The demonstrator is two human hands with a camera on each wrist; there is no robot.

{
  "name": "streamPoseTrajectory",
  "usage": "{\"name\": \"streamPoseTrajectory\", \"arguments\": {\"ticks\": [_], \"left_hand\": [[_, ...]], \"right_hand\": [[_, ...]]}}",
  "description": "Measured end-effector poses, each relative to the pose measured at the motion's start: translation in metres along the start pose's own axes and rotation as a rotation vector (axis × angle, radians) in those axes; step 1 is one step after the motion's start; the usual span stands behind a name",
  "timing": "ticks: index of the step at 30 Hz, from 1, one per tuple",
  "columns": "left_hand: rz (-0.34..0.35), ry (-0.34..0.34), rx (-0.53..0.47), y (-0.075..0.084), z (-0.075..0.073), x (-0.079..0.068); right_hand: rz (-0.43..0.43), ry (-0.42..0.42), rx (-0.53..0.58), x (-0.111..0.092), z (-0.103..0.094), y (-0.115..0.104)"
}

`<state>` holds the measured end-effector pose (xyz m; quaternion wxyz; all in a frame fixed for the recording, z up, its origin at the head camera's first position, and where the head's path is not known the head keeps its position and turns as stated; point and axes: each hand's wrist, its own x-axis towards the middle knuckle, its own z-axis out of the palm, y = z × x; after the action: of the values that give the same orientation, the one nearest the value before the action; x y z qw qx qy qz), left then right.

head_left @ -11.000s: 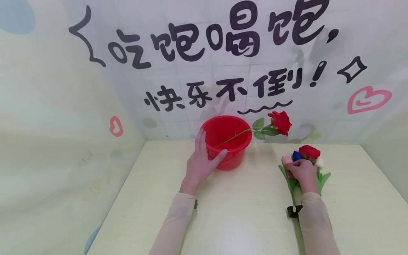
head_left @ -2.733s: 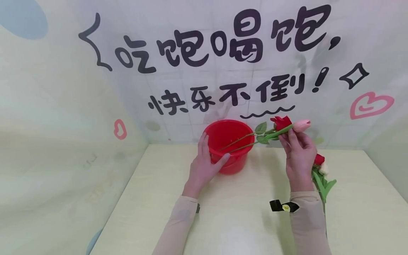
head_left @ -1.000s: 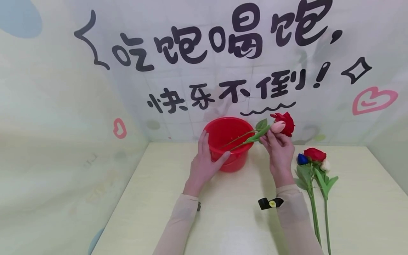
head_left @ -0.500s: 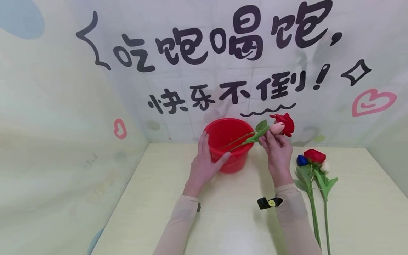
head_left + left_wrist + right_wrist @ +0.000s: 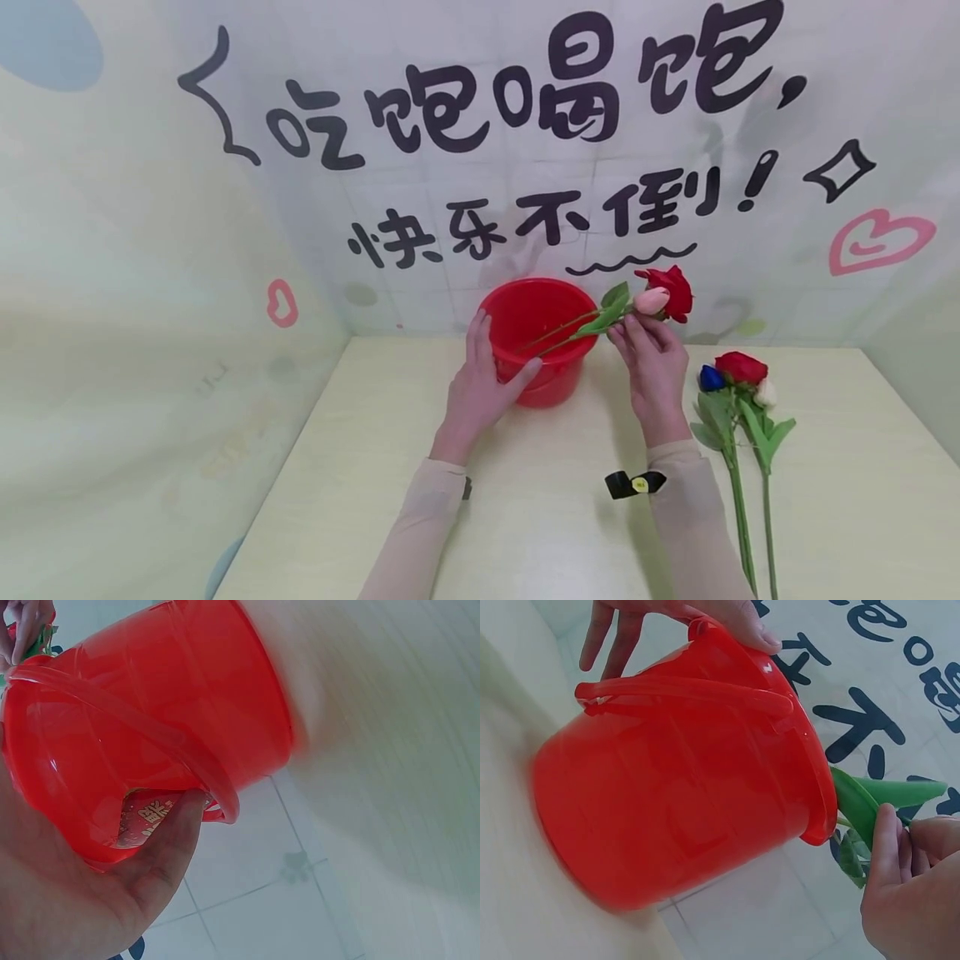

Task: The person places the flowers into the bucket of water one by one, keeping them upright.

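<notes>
A red bucket [image 5: 543, 383] stands on the table, and my left hand [image 5: 476, 387] holds it by the left side, thumb on the front near the rim. My right hand [image 5: 656, 367] pinches a pink tulip [image 5: 651, 301] just below its bloom, at the bucket's right. The tulip's stem runs over the rim into the bucket. Behind it a red rose [image 5: 677, 292] also leans out over the right rim, its stem inside. In the right wrist view the fingers pinch near the tulip's green leaf [image 5: 855, 802]; its bloom is hidden there.
On the table [image 5: 525, 533] at the right lie another red rose [image 5: 741, 367], a blue flower bud [image 5: 711, 377] and a white one [image 5: 766, 392], stems toward me. A printed cloth wall [image 5: 420, 183] rises close behind the bucket.
My right hand has taken the pink tulip from the flowers on the right, brought its stem into the bucket and moved left with it. Over the last half second it hardly moves.
</notes>
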<state>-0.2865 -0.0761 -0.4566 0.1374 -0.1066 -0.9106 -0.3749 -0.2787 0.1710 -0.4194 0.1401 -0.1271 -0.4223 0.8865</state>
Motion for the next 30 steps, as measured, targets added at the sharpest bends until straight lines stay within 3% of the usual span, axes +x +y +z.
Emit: {"name": "streamPoseTrajectory", "arguments": {"ticks": [5, 17, 21, 30], "left_hand": [[-0.003, 0.000, -0.005, 0.001, 0.000, 0.000], [-0.025, -0.009, 0.007, 0.003, 0.001, 0.000], [-0.027, -0.008, 0.003, 0.003, 0.002, -0.001], [-0.016, 0.004, -0.016, 0.004, 0.001, 0.000]], "right_hand": [[-0.041, -0.010, -0.016, -0.004, -0.003, -0.001], [-0.010, -0.071, -0.097, -0.014, -0.016, -0.009], [-0.016, -0.049, -0.135, -0.017, -0.021, -0.012], [-0.007, 0.041, -0.086, -0.011, -0.039, -0.024]]}}
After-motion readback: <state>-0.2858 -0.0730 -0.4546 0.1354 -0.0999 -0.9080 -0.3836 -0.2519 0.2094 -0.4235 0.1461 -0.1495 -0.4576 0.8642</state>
